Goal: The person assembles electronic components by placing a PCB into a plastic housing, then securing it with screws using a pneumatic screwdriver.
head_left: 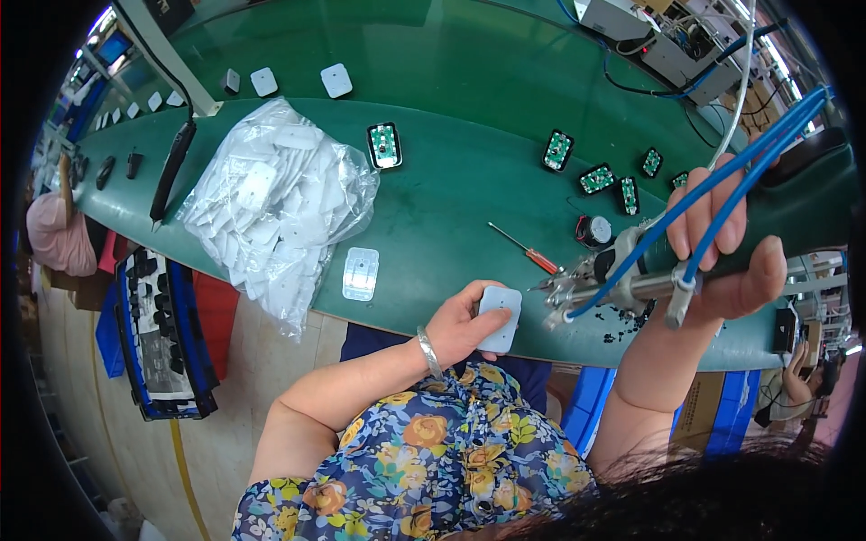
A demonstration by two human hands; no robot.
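My left hand [466,322] is closed on a pale grey-white plastic cover [502,319] with rounded corners and small holes, its thumb pressed on the face. My right hand [722,239] is raised at the right beside a metal fastening head [577,287] with two blue air hoses [713,194]. The hoses pass in front of its bent fingers, and its thumb stands apart from them. I see nothing held in it, though the machine hides part of the palm. An orange-handled screwdriver [541,261] lies between the hands. A clear plastic cover [361,274] lies left of my left hand.
A clear bag of white covers [280,203] sits at the left. Black housings with green circuit boards [383,145] stand on the green bench. A black pen-shaped driver [171,171] hangs at the left. Small black pieces [622,325] are scattered beneath the machine. Other people sit farther off.
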